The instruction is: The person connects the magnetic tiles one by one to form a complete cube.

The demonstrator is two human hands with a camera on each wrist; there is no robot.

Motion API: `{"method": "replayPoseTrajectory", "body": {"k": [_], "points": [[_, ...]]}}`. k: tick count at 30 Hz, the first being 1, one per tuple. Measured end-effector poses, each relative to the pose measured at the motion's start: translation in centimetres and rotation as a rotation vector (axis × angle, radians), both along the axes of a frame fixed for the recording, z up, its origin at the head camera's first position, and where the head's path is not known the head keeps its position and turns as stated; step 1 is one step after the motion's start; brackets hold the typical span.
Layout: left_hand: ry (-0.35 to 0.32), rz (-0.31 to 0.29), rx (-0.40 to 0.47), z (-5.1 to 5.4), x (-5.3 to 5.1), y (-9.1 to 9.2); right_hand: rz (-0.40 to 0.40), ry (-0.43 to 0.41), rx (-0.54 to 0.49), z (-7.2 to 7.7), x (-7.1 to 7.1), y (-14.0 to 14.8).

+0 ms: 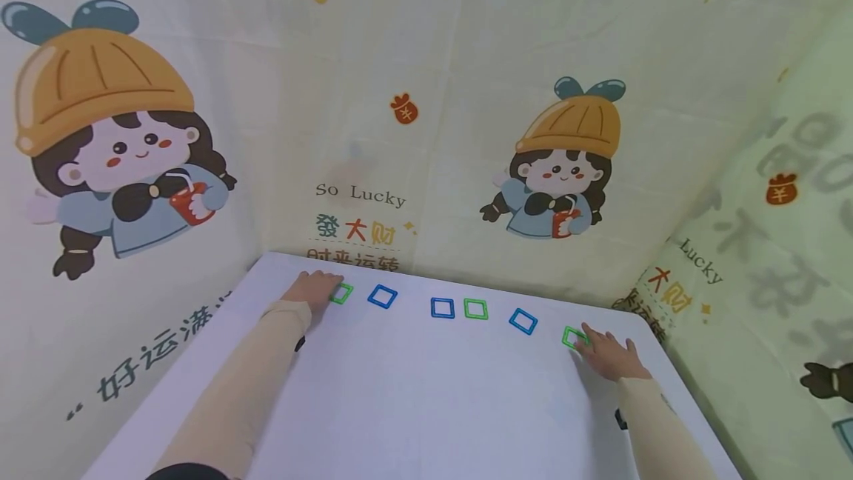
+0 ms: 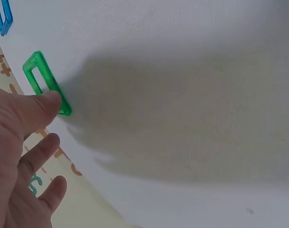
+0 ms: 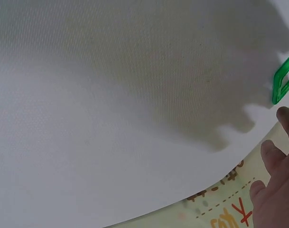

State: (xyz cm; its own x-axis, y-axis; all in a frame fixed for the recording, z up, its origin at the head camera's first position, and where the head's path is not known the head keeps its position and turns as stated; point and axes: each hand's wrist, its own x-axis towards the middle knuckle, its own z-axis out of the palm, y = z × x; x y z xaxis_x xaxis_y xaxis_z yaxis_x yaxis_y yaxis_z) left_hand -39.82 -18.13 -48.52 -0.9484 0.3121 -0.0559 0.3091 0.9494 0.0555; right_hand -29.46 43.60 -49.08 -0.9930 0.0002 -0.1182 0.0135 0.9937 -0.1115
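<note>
Your left hand (image 1: 318, 289) has its thumb on a corner of the leftmost green square frame (image 2: 47, 76), index grip hidden so no telling whether it pinches, and your right hand (image 1: 609, 354) is at the rightmost green frame (image 3: 277, 88), fingers spread, both frames near the white table's (image 1: 426, 406) far edge. Easy does it: touch only the slim bars, work flat, and steer clear of the blue frames (image 1: 373, 293) just inside.
</note>
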Motion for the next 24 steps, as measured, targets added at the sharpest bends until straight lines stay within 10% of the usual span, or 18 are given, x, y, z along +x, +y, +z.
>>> {"method": "replayPoseTrajectory", "body": {"k": [24], "points": [[-0.098, -0.109, 0.067, 0.1, -0.6, -1.8, 0.028, -0.005, 0.064, 0.1, -0.1, -0.9]]}}
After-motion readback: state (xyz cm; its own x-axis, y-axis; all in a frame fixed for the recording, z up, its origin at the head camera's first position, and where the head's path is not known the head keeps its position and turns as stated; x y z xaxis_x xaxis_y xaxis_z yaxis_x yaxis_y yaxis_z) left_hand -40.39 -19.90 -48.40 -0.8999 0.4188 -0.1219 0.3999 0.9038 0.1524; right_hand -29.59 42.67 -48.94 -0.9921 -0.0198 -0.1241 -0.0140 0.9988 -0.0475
